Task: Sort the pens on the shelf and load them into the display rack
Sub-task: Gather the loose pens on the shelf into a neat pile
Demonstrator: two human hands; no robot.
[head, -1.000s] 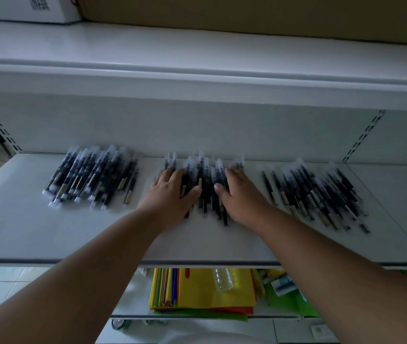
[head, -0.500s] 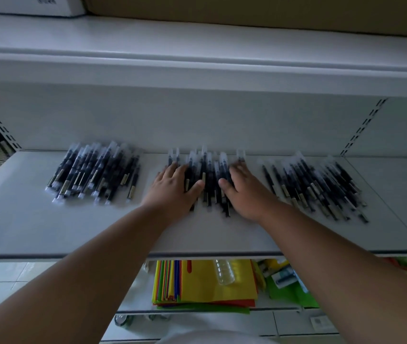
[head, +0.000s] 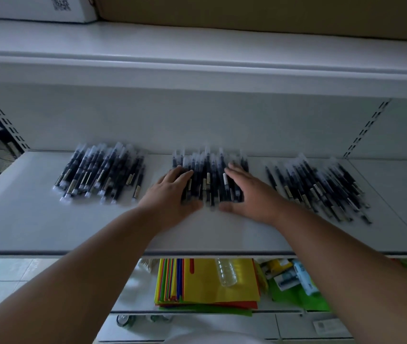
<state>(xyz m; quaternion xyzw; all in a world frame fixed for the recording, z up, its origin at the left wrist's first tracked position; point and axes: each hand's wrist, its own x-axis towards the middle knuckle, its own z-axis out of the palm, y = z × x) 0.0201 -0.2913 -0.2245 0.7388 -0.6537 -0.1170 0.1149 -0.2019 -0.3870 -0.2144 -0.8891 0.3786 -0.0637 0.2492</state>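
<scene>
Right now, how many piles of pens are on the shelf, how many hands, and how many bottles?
Piles of pens: 3, the left pile, the middle pile and the right pile
Hands: 2, the left hand and the right hand
Clear bottle, lower shelf: 1
Total: 6

Three heaps of dark, clear-capped pens lie on the white shelf: the middle heap sits between both flat hands, the left heap and right heap lie outside them.
</scene>
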